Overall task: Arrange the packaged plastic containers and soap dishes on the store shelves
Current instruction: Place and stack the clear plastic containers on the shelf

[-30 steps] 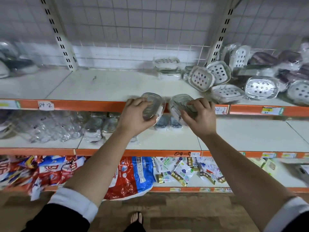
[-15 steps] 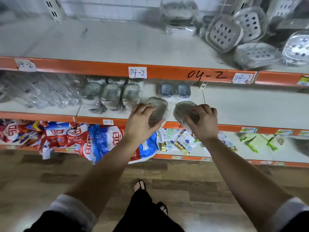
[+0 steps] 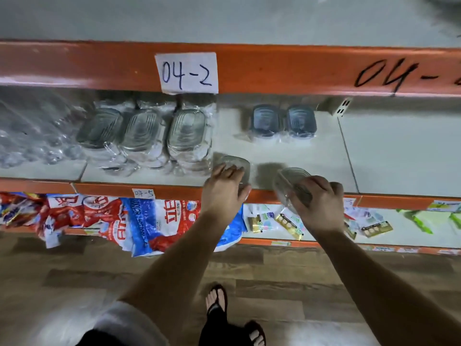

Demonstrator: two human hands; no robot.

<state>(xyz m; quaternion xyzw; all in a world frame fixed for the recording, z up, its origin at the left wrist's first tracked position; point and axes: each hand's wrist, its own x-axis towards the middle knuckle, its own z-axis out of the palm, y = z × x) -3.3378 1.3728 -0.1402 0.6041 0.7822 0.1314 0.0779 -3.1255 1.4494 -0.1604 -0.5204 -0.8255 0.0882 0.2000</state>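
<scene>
Item: two wrapped clear containers, one per hand. The left container [image 3: 237, 163] hangs low over the front of the middle shelf [image 3: 386, 151], your left hand [image 3: 224, 191] gripping it with fingers curled over the top. The right container [image 3: 290, 182] tilts at the shelf lip, pinched in your right hand [image 3: 316, 203]. Set each flat beside the row of three [image 3: 142, 138], fronts flush, before letting go.

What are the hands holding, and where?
Left hand grips one clear packaged soap dish over its near end; right hand grips a second soap dish likewise.
</scene>
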